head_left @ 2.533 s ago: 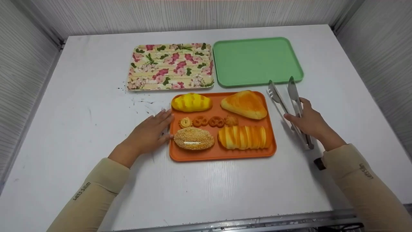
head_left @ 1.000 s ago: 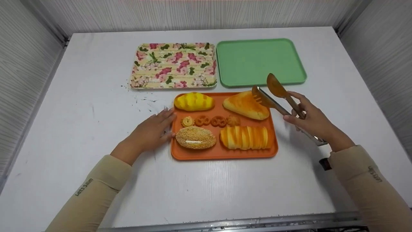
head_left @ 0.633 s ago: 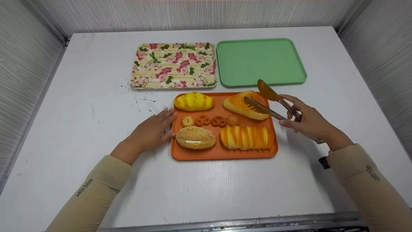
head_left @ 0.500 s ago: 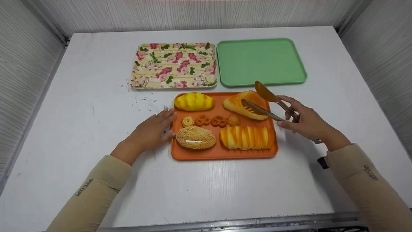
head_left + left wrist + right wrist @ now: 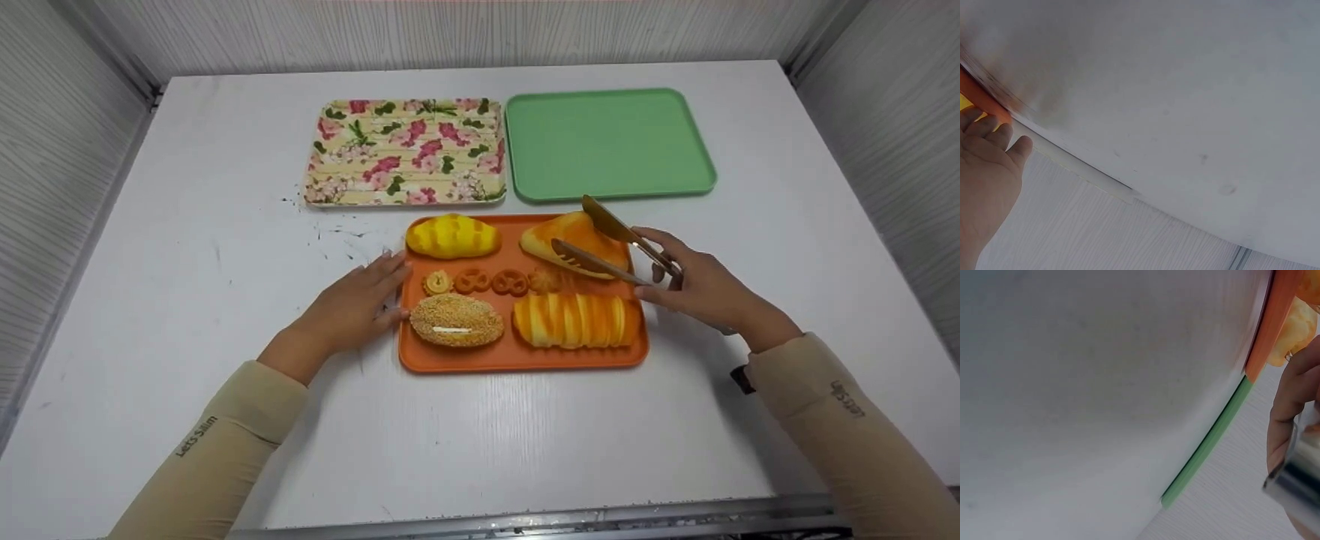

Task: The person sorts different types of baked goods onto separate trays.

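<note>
In the head view, the orange tray (image 5: 525, 361) lay on the table (image 5: 450, 450) before the person. The right hand (image 5: 701, 289), just right of the orange tray, gripped metal tongs (image 5: 598, 263), which reached over its far right corner. Their two ends stood apart above the triangular bread (image 5: 562, 231); whether they touched it could not be told. The left hand (image 5: 349, 315) held nothing, its fingers relaxed and their tips against the orange tray's left edge. On the orange tray, the yellow bread (image 5: 453, 236) filled the far left corner, the sesame bread (image 5: 456, 320) the near left, and the ridged loaf (image 5: 574, 321) the near right; four cookies (image 5: 472, 281) ran in a row through its middle. Beyond the orange tray lay the floral tray (image 5: 420, 154) to the left and the green tray (image 5: 607, 142) to the right.

In the left wrist view, the left hand's fingers met the orange tray's rim, a bit of yellow showing past them.

In the right wrist view, the right hand, partly cut off, curled round the tongs beside the orange tray.
</note>
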`<action>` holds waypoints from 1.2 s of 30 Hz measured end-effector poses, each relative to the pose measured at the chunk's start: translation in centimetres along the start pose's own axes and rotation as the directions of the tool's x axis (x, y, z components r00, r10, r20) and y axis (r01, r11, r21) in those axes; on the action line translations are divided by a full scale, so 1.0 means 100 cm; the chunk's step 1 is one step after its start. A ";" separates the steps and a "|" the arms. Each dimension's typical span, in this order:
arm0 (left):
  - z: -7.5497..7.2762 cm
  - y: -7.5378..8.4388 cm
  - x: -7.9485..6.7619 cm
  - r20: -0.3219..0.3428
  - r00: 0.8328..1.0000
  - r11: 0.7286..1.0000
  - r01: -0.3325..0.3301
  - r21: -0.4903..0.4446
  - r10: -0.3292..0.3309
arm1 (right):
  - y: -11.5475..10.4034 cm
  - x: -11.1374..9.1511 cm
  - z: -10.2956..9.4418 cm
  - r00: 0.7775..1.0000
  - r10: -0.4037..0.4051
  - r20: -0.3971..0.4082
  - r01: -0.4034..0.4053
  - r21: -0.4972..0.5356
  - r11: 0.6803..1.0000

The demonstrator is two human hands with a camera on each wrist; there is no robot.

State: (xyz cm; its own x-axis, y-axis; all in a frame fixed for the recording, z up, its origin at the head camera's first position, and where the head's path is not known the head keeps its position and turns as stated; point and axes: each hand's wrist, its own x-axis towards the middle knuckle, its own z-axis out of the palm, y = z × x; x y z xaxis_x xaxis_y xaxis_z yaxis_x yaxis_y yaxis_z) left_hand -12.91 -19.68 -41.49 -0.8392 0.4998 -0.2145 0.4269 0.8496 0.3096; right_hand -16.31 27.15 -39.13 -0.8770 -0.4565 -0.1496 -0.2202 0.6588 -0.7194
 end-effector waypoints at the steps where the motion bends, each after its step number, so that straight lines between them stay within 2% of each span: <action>1: 0.000 0.000 0.000 0.000 1.000 1.000 0.000 -0.001 0.000 | 0.000 0.000 0.000 1.000 0.000 -0.003 0.000 -0.011 1.000; 6: 0.000 0.000 0.000 0.003 1.000 1.000 0.007 -0.005 -0.007 | -0.001 0.000 0.001 1.000 0.002 -0.011 -0.002 -0.047 0.999; 18: 0.001 0.000 -0.001 0.008 1.000 1.000 0.019 -0.010 -0.019 | 0.001 -0.004 -0.005 0.999 -0.051 -0.013 0.050 -0.024 0.998; 29: 0.000 0.000 -0.001 0.002 1.000 1.000 0.016 -0.021 -0.016 | -0.006 0.002 -0.020 0.996 -0.018 -0.091 0.019 0.012 1.000; 36: 0.000 0.000 -0.001 -0.008 1.000 1.000 0.004 -0.012 -0.004 | -0.006 0.013 -0.027 0.988 0.045 -0.146 -0.035 0.072 0.997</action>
State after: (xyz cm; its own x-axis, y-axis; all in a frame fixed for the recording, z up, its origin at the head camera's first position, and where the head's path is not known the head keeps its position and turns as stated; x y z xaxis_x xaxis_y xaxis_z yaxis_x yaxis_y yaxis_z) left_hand -12.81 -19.76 -41.49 -0.8434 0.4953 -0.2082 0.4199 0.8494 0.3196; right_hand -18.51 27.80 -37.03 -0.9389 -0.3345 -0.0812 -0.1584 0.6294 -0.7608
